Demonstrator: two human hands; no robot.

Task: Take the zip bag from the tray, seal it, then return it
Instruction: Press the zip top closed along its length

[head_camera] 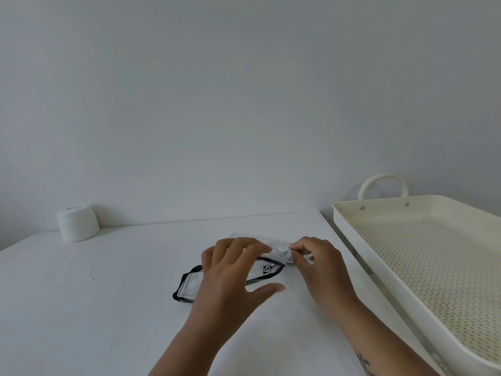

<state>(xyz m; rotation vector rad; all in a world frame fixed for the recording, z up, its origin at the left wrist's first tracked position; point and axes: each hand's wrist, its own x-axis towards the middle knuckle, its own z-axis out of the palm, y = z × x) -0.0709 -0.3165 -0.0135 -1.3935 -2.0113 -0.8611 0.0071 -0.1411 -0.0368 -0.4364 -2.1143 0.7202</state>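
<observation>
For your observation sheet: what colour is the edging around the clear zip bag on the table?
Black, seen in the head view along the zip bag.

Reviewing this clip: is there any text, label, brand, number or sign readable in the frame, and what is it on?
None can be read.
Zip bag: a black printed emblem near its right end, too blurred to read.
White jar: a small dark mark on the lid, too small to read.
Tray: no text visible.

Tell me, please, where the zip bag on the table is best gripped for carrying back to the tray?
Probably the black-trimmed left end of the zip bag, pinched from above. It lies flat on the table, and that end is clear of the left hand and right hand.
</observation>
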